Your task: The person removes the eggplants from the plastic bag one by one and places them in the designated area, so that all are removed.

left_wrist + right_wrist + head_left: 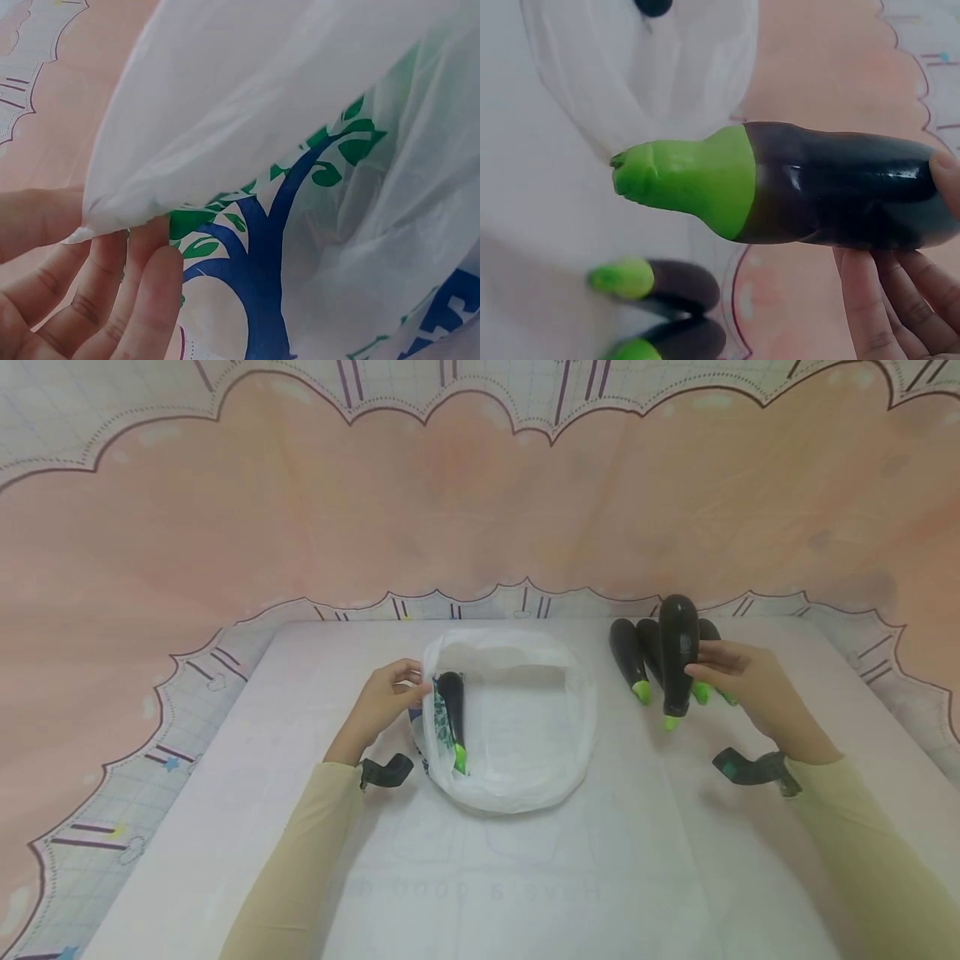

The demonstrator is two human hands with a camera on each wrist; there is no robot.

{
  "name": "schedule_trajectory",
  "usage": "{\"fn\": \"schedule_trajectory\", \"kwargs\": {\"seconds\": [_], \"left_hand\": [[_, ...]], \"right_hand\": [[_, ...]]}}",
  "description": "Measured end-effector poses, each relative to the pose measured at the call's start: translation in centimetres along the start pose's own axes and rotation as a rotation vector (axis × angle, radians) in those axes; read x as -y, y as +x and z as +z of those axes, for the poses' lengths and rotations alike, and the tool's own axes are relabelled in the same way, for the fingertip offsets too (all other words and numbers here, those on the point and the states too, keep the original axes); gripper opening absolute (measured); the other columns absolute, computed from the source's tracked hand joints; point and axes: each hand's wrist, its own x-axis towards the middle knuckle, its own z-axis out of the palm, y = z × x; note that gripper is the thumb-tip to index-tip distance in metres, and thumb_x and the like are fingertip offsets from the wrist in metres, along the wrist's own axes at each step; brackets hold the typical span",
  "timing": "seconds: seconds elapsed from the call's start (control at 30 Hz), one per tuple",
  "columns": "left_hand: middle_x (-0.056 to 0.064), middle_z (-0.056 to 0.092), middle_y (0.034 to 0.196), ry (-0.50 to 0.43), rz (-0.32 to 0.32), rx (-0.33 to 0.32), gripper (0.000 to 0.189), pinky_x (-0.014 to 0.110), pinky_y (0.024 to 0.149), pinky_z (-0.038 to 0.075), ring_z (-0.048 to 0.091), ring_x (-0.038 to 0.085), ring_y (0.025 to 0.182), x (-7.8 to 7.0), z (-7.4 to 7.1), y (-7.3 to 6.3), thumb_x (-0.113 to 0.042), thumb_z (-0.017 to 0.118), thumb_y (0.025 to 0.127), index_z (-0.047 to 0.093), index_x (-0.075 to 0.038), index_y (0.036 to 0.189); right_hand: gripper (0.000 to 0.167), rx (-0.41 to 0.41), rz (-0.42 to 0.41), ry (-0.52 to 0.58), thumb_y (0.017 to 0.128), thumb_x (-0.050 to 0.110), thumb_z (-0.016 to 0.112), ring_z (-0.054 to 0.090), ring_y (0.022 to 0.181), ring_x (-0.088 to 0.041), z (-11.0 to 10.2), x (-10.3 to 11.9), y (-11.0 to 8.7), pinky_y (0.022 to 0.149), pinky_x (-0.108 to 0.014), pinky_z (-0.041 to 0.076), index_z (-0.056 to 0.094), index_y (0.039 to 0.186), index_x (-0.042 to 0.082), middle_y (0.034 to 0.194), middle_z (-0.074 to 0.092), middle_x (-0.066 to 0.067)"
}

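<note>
My left hand (386, 697) pinches the rim of a white plastic bag (510, 802) at its left side; in the left wrist view the thumb and fingers (154, 285) hold the folded edge, above a printed blue and green tree. Inside the bag lies one dark eggplant (453, 710) with a green stem end. In my right hand (738, 677) is another eggplant (840, 187), gripped near its rounded end and raised above the table, green end toward me. Behind it lie several more eggplants (626, 652), partly hidden by the held one.
The white table (360, 860) carries faint printed lettering near its front. A peach cloth with a scalloped border (450, 510) hangs behind it. Dark wrist-camera mounts (750, 767) stick out under both wrists.
</note>
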Motion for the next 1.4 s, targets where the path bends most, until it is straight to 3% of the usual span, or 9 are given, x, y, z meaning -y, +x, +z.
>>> {"fn": "schedule_trajectory", "kwargs": {"seconds": [0.23,0.53,0.67,0.77,0.9,1.07,1.13,1.27,1.4], "left_hand": [[0.02,0.061,0.113,-0.016,0.005,0.005,0.035,0.037,0.084,0.057,0.066,0.026,0.096,0.0,-0.1,-0.2,-0.016,0.06,0.092,0.053,-0.002,0.123],[0.02,0.061,0.115,-0.016,0.007,0.012,0.036,0.037,0.085,0.057,0.066,0.027,0.098,0.2,-0.1,-0.1,-0.017,0.06,0.092,0.053,-0.002,0.124],[0.021,0.061,0.115,-0.019,0.009,0.009,0.036,0.037,0.085,0.057,0.066,0.027,0.098,0.2,0.0,0.0,-0.017,0.06,0.092,0.053,-0.002,0.123],[0.021,0.061,0.114,-0.02,0.013,0.008,0.036,0.036,0.084,0.057,0.066,0.027,0.098,0.3,0.0,0.0,-0.017,0.06,0.092,0.053,-0.001,0.123],[0.021,0.061,0.114,-0.024,0.012,0.008,0.036,0.036,0.084,0.057,0.066,0.026,0.097,0.4,0.0,0.1,-0.018,0.06,0.092,0.053,-0.001,0.123],[0.021,0.061,0.114,-0.025,0.014,0.007,0.035,0.035,0.084,0.058,0.066,0.024,0.095,0.4,0.0,0.2,-0.018,0.061,0.092,0.054,-0.001,0.122],[0.021,0.061,0.113,-0.024,0.014,0.008,0.035,0.035,0.083,0.058,0.066,0.023,0.094,0.4,0.0,0.2,-0.018,0.061,0.092,0.054,-0.001,0.122],[0.021,0.061,0.113,-0.024,0.014,0.009,0.034,0.035,0.083,0.058,0.066,0.023,0.094,0.4,0.1,0.1,-0.017,0.06,0.092,0.054,-0.001,0.121],[0.021,0.061,0.112,-0.023,0.012,0.008,0.034,0.035,0.084,0.058,0.066,0.024,0.095,0.4,0.1,0.0,-0.017,0.06,0.092,0.054,-0.001,0.121]], "right_hand": [[0.054,-0.026,-0.013,-0.116,0.088,0.04,0.062,0.051,0.097,0.019,-2.1,-1.5,-0.2,0.087,-0.013,0.043,0.053,0.133,0.011,0.102,0.058,0.036],[0.053,-0.07,-0.027,-0.119,0.089,0.036,0.063,0.05,0.093,0.023,-4.4,-3.1,-0.3,0.075,0.001,0.037,0.053,0.133,0.01,0.101,0.055,0.041],[0.058,-0.063,0.032,-0.157,0.089,0.04,0.061,0.045,0.094,0.024,-5.5,-3.7,-0.1,0.099,-0.023,0.043,0.048,0.137,0.01,0.105,0.051,0.041],[0.065,-0.035,0.097,-0.17,0.089,0.045,0.058,0.045,0.122,0.003,-6.2,-4.2,0.1,0.107,-0.056,0.033,0.042,0.141,0.009,0.133,0.049,0.024],[0.07,-0.001,0.142,-0.17,0.09,0.05,0.054,0.023,0.141,-0.038,-7.0,-4.7,0.4,0.107,-0.068,0.021,0.036,0.143,0.008,0.151,0.036,-0.004],[0.068,-0.001,0.148,-0.167,0.09,0.052,0.054,0.026,0.14,-0.037,-8.0,-5.4,0.9,0.106,-0.07,0.02,0.038,0.143,0.014,0.133,0.048,0.022],[0.07,0.008,0.155,-0.175,0.089,0.053,0.053,0.024,0.14,-0.039,-8.3,-5.6,1.2,0.105,-0.071,0.019,0.036,0.144,0.012,0.141,0.046,0.014],[0.078,0.039,0.19,-0.204,0.089,0.057,0.05,0.018,0.138,-0.049,-8.7,-5.9,1.8,0.103,-0.074,0.015,0.029,0.146,0.009,0.15,0.03,-0.023],[0.081,0.029,0.211,-0.212,0.087,0.06,0.05,0.022,0.136,-0.05,-8.9,-6.3,2.1,0.102,-0.074,0.018,0.028,0.147,0.011,0.149,0.031,-0.024]]}}
